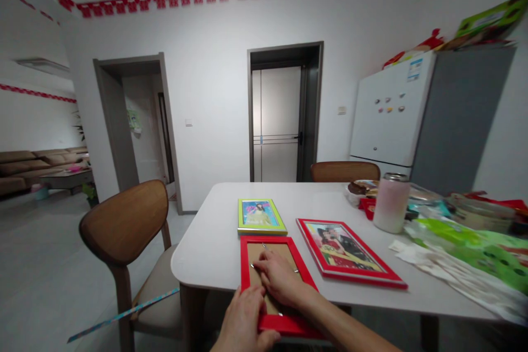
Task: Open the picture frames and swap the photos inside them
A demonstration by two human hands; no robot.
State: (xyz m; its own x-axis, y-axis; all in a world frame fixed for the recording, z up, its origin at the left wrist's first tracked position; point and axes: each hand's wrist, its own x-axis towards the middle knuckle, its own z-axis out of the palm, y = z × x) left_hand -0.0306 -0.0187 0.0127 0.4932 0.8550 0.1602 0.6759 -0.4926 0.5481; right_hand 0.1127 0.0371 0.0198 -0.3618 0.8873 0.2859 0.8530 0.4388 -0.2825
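Observation:
A red picture frame (245, 264) lies face down at the table's front edge, its brown backing board (256, 247) showing with small metal clips around it. My left hand (243, 313) grips the frame's lower left side, the thumb along the bottom edge. Across the backing reaches my right hand (280, 278), its fingers curled and their tips at the metal clip (252, 266) on the left side. Just behind lies a green-framed picture (259, 213), face up. To the right, another red-framed picture (350, 250) also faces up.
The white table (206, 247) carries a pink-white bottle (391, 203), a green plastic package (474, 247) and white cloth-like material (449, 275) on the right. A wooden chair (127, 225) stands left, with a patterned blue strip (124, 313) across it. Another chair (345, 170) is behind the table.

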